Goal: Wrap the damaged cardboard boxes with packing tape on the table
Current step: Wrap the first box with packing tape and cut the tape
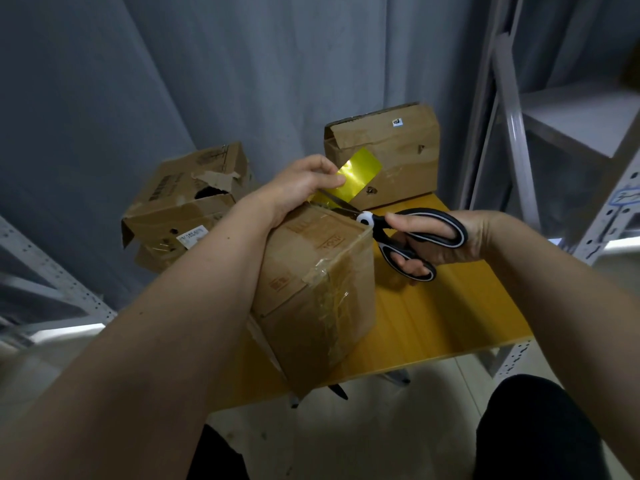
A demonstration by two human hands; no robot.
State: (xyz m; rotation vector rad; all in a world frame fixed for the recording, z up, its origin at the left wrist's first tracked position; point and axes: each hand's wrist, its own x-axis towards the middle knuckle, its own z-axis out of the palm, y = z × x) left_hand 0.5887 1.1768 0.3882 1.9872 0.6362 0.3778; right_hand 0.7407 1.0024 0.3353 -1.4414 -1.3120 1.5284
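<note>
A taped cardboard box (322, 289) stands on the yellow table (443, 320) right in front of me. My left hand (304, 187) rests on the box's far top edge and pinches a strip of yellow packing tape (358, 171) that rises from the box. My right hand (446, 244) grips black-and-white scissors (388, 226), fingers through the handles. The blades point left and meet the tape just above the box's top edge. The tape roll is not visible.
A torn box (188, 202) with a ragged hole sits at the back left. Another worn box (384, 150) stands upright at the back right. Grey metal shelving (571, 133) rises on the right, another rack (52, 282) on the left. A grey curtain hangs behind.
</note>
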